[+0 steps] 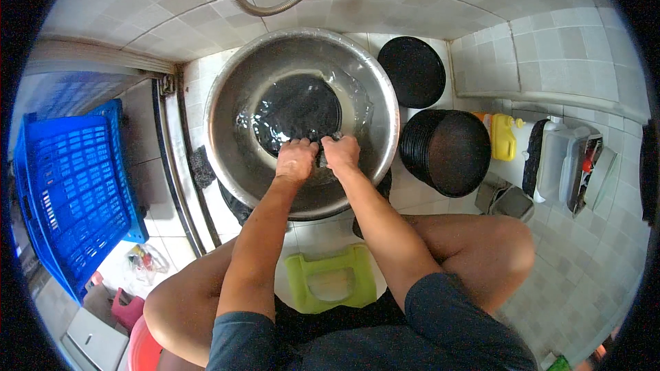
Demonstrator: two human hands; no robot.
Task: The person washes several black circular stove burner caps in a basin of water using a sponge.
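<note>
A large steel basin [227, 158] with water in it stands in front of me. In the water lies a round black tray [299, 103], wet and shiny. My left hand [297, 158] is at the tray's near edge, its fingers curled over the rim. Close beside it, my right hand [340, 152] is closed around a small dark grey bunched thing, perhaps a scrubber [321, 158]; most of it is hidden by the fingers.
Right of the basin are a tall stack of round black trays [447, 151] and a single black tray [411, 72]. Beyond stand a yellow jug [505, 137] and clear plastic containers [553, 165]. Blue crates [75, 185] lean at left. A green plastic stool [299, 282] is between my legs.
</note>
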